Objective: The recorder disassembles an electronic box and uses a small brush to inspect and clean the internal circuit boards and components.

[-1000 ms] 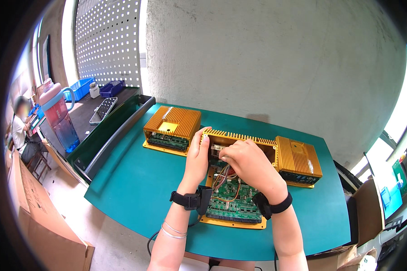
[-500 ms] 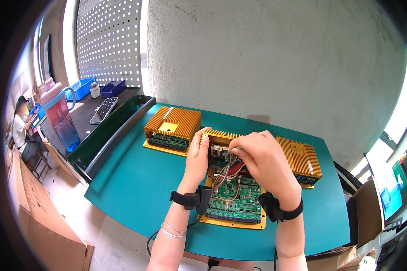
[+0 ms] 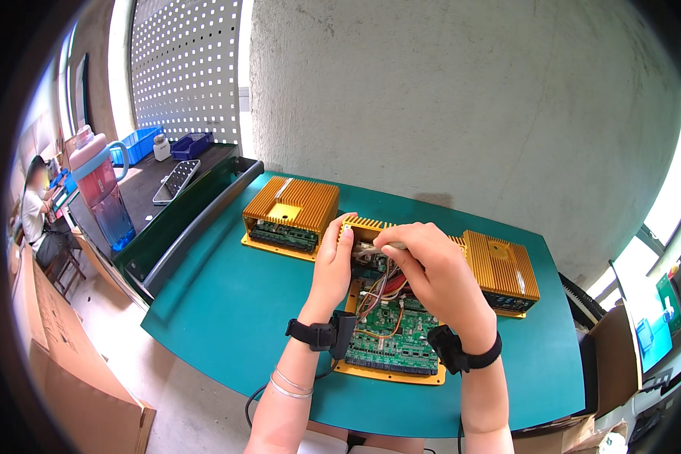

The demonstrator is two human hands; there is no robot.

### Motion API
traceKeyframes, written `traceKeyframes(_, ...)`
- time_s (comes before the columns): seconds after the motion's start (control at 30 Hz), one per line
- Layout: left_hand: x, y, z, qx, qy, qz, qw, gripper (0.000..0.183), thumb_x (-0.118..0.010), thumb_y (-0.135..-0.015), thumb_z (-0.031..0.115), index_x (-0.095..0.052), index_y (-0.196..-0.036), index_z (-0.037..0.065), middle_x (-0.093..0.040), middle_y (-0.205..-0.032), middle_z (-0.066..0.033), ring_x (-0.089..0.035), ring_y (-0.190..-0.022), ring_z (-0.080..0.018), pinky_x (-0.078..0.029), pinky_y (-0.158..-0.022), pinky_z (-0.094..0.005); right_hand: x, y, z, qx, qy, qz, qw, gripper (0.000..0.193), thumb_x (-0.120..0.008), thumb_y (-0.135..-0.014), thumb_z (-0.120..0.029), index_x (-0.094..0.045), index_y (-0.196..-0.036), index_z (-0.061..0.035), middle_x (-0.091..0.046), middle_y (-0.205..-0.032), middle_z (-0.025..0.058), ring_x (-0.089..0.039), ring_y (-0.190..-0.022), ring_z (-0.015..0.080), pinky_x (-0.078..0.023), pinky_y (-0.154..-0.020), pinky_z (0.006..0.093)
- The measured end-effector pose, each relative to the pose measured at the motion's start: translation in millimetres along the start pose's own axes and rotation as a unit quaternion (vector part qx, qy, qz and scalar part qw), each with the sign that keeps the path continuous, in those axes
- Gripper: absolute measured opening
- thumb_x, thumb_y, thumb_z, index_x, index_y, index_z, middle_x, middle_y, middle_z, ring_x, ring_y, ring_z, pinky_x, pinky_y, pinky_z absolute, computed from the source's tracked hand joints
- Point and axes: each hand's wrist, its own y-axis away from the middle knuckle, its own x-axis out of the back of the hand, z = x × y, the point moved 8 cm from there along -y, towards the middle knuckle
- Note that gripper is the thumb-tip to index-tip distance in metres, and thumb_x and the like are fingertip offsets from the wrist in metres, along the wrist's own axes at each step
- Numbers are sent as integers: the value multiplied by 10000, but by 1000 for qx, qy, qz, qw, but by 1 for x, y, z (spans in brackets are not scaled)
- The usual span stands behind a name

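Hands, 2. L hand [image 3: 331, 253]: thumb on near rim, fingers wrapped round the left end of 1 gold ribbed-metal cover [image 3: 367, 222]; grip partly curled, prob. to steady it. R hand [image 3: 430, 265]: thumb & index pinched nearly together on 1 slim grey piece [image 3: 398, 246], kind unclear; other fingers curled.

Cover: stood on edge at far end of base, hollow side near; prob. so the inside can be reached w/o straining the multicoloured wire bundle [image 3: 386, 286] that links it to the board.

Base: 1 flat gold metal plate w/ green circuit board [image 3: 401, 340], centre of table, in front of cover, board side up; near edge well in from table's near edge.

Flanking: 1 gold finned case, left [image 3: 291, 208], just beside L hand; 1 gold finned case, right [image 3: 502, 268], behind R forearm's line. Both prob. limit sideways swing. Gap, cover to right case: hidden by R hand, can't tell.

Room: widest stretch of green tabletop [image 3: 227, 303] lies left & near-left; also some to right of base. Far side: narrow strip, then grey wall [image 3: 461, 98].
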Motion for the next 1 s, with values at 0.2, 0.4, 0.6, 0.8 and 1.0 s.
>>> traceKeyframes(0.2, -2, 1, 3, -15, -13, 0, 1000, 346, -380, -1045, 219, -491, -1301, 15, -537, -1255, -105, -511, -1148, -165, -397, -993, -292, -17, 2, 15, 20, 117, -41, 992, 44, -639, -872, -94, -651, -894, -58, -643, -824, 58, -600, -865, 219, -392, -952, 436)
traceKeyframes(0.4, -2, 2, 8, -19, -24, 3, 1000, 344, -380, -1045, 217, -491, -1300, 15, -540, -1244, -102, -512, -1141, -161, -401, -984, -288, -32, 8, 32, 15, 166, -58, 984, 43, -669, -844, -115, -676, -869, -81, -639, -838, 22, -578, -987, 198, -334, -1042, 524)
traceKeyframes(0.6, -3, 1, 5, -6, -2, -1, 1000, 351, -383, -1045, 231, -491, -1301, 17, -541, -1240, -109, -509, -1150, -170, -390, -995, -296, -37, 9, 35, 26, 121, -64, 990, 65, -693, -785, -78, -676, -829, -34, -625, -930, 48, -538, -1034, 261, -429, -942, 427)
traceKeyframes(0.8, -1, 2, 7, -20, -27, 7, 999, 354, -387, -1045, 244, -492, -1297, 19, -540, -1232, -120, -511, -1151, -186, -385, -1004, -304, -24, 5, 38, -9, 40, -59, 997, 79, -648, -834, -63, -629, -897, -19, -631, -917, 88, -567, -964, 291, -438, -956, 451)
traceKeyframes(1.0, -2, 2, 8, -10, -20, 7, 1000, 355, -389, -1044, 249, -494, -1294, 19, -534, -1240, -123, -499, -1172, -195, -369, -1021, -307, 18, -3, 10, 10, 88, 24, 996, 42, -608, -881, -43, -611, -922, -30, -634, -803, 85, -603, -790, 270, -422, -1015, 459)
